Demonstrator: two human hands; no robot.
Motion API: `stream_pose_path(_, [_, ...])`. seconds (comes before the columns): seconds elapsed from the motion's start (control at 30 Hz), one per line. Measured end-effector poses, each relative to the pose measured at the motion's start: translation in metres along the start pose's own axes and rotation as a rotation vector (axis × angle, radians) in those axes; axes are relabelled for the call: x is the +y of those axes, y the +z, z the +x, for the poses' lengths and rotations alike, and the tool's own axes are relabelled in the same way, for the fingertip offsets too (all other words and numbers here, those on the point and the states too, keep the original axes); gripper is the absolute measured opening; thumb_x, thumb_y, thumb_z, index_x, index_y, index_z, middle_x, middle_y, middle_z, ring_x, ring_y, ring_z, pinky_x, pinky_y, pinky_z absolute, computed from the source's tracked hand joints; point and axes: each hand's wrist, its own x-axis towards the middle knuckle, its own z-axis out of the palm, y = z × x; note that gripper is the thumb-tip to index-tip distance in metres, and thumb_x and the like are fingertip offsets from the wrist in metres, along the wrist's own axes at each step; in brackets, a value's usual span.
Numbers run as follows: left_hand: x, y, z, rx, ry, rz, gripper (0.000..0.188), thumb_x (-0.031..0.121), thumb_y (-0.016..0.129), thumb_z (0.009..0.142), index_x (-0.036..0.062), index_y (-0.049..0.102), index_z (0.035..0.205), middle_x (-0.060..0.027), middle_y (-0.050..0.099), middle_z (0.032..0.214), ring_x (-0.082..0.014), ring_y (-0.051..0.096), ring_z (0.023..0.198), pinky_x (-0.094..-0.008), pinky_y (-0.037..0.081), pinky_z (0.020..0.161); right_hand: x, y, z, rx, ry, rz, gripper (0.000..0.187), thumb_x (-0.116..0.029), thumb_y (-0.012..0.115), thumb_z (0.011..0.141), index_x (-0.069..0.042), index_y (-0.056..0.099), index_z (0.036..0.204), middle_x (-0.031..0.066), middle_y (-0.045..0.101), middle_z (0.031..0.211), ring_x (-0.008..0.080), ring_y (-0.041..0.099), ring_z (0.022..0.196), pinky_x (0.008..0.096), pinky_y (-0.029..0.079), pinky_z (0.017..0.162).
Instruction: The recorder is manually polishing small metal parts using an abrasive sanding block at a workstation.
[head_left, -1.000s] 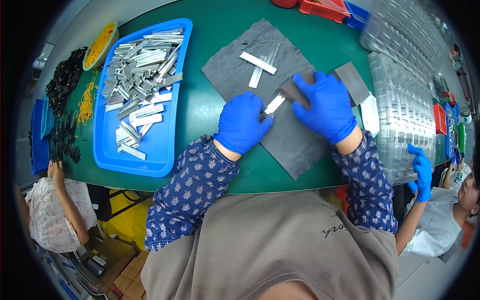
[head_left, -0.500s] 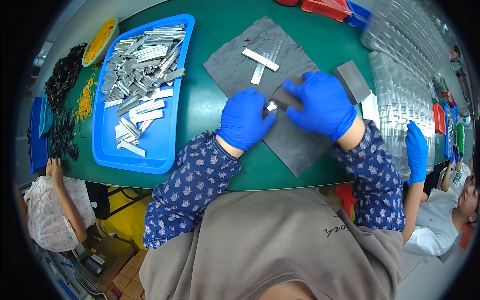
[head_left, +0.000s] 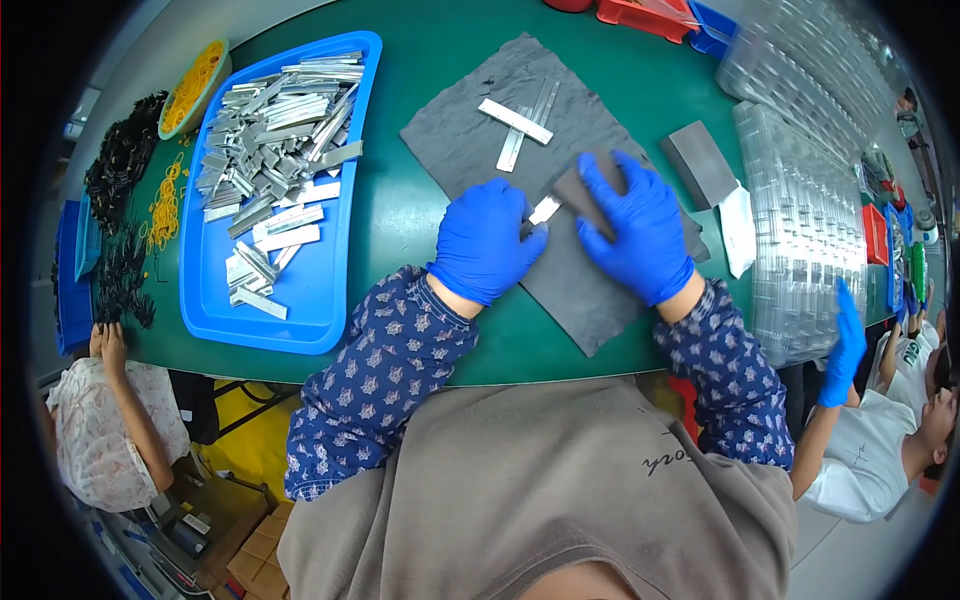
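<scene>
My left hand (head_left: 487,240), in a blue glove, is closed around a short metal strip (head_left: 545,209), whose shiny end sticks out past the fingertips. My gloved right hand (head_left: 637,230) grips a dark grey sanding block (head_left: 582,197) between thumb and fingers, with some fingers raised. The block's edge is at the strip's exposed end; whether they touch I cannot tell. Both hands are over a dark grey cloth (head_left: 590,315). Farther up the cloth, one metal strip (head_left: 515,121) lies crosswise over other strips (head_left: 510,152).
Left stands a blue tray (head_left: 340,300) heaped with metal strips (head_left: 290,120). Beyond it are yellow rubber bands (head_left: 165,210) and black parts (head_left: 125,160). Right are another grey block (head_left: 698,165), a white piece (head_left: 737,235) and clear plastic trays (head_left: 800,230). A co-worker's gloved hand (head_left: 845,345) is beside them.
My right hand has shifted slightly left and down, its fingers more spread, and the block has tilted. More of the strip's end shows. The co-worker's gloved hand has moved down and right.
</scene>
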Motion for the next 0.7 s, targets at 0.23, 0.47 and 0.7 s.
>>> stream_pose_path(0.23, [-0.001, 0.001, 0.000, -0.022, -0.022, 0.001, 0.022, 0.028, 0.069, 0.076, 0.0078, 0.059, 0.081, -0.0123, 0.057, 0.081, -0.0322, 0.058, 0.075, -0.0443, 0.047, 0.066, -0.020, -0.002, -0.001, -0.072, 0.048, 0.011, 0.066, -0.029, 0.068, 0.077, -0.017, 0.049, 0.139, 0.0278, 0.051, 0.127, 0.0405, 0.056, 0.103, 0.0462, 0.046, 0.087])
stream_pose_path(0.47, [0.002, -0.001, 0.001, -0.005, -0.011, -0.009, 0.022, 0.028, 0.069, 0.077, 0.0077, 0.060, 0.078, -0.0121, 0.057, 0.080, -0.0320, 0.058, 0.074, -0.0440, 0.047, 0.065, 0.036, -0.008, 0.014, 0.041, 0.176, -0.129, 0.062, -0.029, 0.069, 0.077, -0.017, 0.054, 0.136, 0.0275, 0.054, 0.123, 0.0398, 0.055, 0.106, 0.0461, 0.045, 0.091])
stream_pose_path(0.7, [0.005, -0.013, 0.007, -0.096, -0.084, -0.085, 0.024, 0.030, 0.069, 0.078, 0.0075, 0.062, 0.077, -0.0118, 0.059, 0.078, -0.0318, 0.059, 0.073, -0.0441, 0.047, 0.064, 0.043, -0.010, 0.006, 0.339, 0.281, 0.263, 0.063, -0.023, 0.073, 0.077, -0.015, 0.053, 0.137, 0.0243, 0.053, 0.126, 0.0393, 0.052, 0.116, 0.0432, 0.042, 0.101])
